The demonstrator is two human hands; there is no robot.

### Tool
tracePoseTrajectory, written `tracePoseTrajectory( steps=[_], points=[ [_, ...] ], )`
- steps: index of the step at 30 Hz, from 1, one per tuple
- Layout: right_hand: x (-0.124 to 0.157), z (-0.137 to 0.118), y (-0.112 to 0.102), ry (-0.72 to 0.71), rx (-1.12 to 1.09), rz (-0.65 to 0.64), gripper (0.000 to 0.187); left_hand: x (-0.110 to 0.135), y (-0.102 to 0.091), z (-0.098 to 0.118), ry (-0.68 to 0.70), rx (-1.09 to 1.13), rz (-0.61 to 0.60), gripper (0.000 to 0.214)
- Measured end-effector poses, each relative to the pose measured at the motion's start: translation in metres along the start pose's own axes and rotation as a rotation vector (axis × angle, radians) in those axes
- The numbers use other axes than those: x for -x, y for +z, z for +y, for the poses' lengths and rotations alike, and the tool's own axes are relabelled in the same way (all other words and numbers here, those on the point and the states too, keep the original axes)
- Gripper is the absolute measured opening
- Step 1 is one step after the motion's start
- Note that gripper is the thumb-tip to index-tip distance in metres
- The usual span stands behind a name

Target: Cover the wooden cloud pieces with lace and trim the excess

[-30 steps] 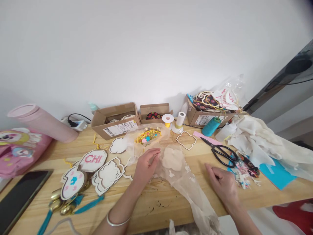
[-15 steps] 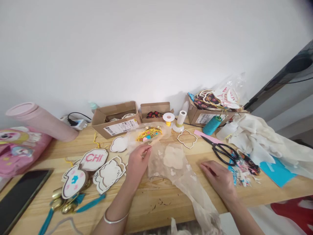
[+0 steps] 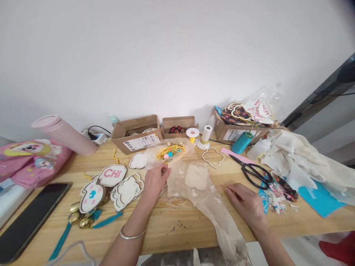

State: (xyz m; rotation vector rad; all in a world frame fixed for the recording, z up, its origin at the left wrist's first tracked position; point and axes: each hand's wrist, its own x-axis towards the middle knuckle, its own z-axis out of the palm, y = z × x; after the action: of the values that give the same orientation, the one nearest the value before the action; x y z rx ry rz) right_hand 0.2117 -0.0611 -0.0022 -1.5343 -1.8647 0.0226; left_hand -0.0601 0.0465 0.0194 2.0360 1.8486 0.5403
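A sheer beige fabric [image 3: 191, 192] with small white flowers lies across the table and trails over the front edge. On it rests a cream flower-shaped piece [image 3: 196, 177]. My left hand [image 3: 155, 181] is closed at the fabric's left edge, fingertips pinched on it. A pale, curved piece shows partly below this hand. To the right of the fabric, my right hand [image 3: 246, 202] rests on the table with curled fingers pressed together; whatever is in them, if anything, is hidden. Black scissors [image 3: 256, 176] lie just beyond that hand, beside fabric scraps [image 3: 279, 194].
Cardboard boxes [image 3: 145, 142] line the wall. Thread spools [image 3: 241, 143] and a scalloped frame [image 3: 213, 157] stand or lie beyond the fabric. To the left are decorated plaques [image 3: 112, 175], a phone [image 3: 34, 218] and a pink tumbler [image 3: 66, 136]. White cloth [image 3: 291, 159] lies at right.
The view has shifted a little, so the left-side things appear further right. My left fingertips have come slightly down at the fabric's edge. The right hand stays in nearly the same place.
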Motion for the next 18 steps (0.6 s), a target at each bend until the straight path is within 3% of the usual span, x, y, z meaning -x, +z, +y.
tracePoseTrajectory(
  steps=[3, 7, 10, 13, 16, 18],
  points=[
    [0.000, 0.001, 0.000, 0.008, -0.018, 0.007, 0.017, 0.005, -0.002, 0.009, 0.056, 0.128, 0.027, 0.020],
    [0.004, 0.006, 0.001, 0.075, -0.066, 0.058, 0.017, 0.013, -0.006, 0.024, 0.046, 0.654, -0.004, 0.021],
    [-0.003, 0.002, -0.007, 0.155, -0.135, 0.124, 0.015, 0.019, -0.012, 0.038, -0.029, 1.005, -0.093, 0.021],
    [-0.027, -0.015, -0.022, 0.153, -0.221, 0.161, 0.021, 0.024, -0.018, 0.053, -0.092, 1.206, -0.254, 0.021],
    [-0.055, -0.037, -0.029, 0.081, -0.353, 0.064, 0.039, 0.027, -0.020, 0.069, -0.104, 1.292, -0.392, 0.022],
    [-0.065, -0.047, -0.022, 0.137, -0.458, -0.058, 0.039, 0.029, -0.018, 0.076, -0.089, 1.319, -0.450, 0.023]
  ],
)
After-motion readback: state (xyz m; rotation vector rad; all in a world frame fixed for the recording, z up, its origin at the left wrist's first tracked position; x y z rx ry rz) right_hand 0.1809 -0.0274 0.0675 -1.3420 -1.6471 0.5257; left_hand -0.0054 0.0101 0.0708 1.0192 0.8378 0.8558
